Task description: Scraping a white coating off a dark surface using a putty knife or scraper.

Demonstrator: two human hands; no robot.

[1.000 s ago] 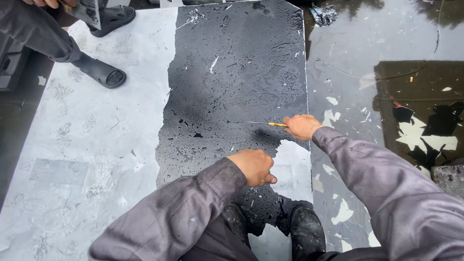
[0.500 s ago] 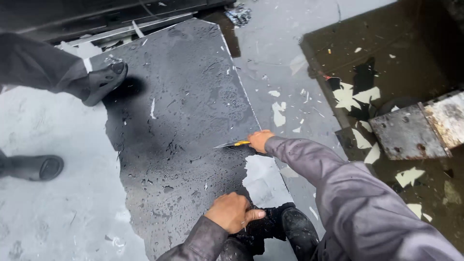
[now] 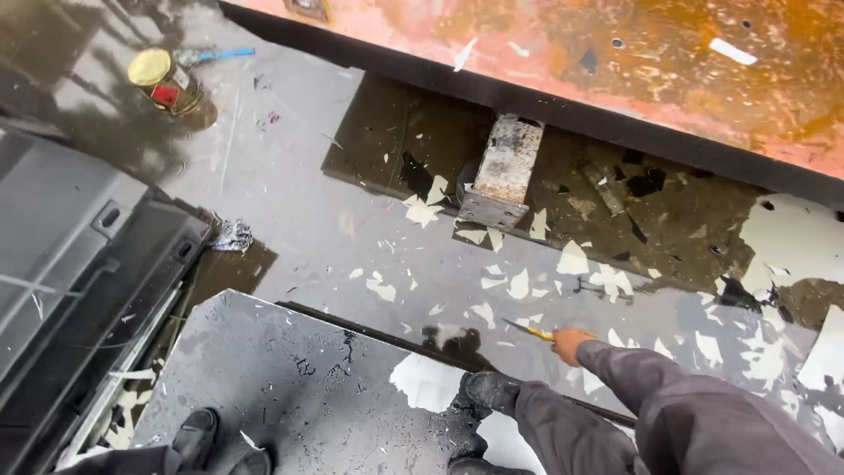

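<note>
Yellow-handled blade gripped in right hand, above wet floor; dark panel nearby

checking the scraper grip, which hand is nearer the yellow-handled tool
Right. The right hand is closed around the yellow-handled tool, its blade pointing away over the wet floor. The left hand is out of the picture, so its distance cannot be judged.
</note>
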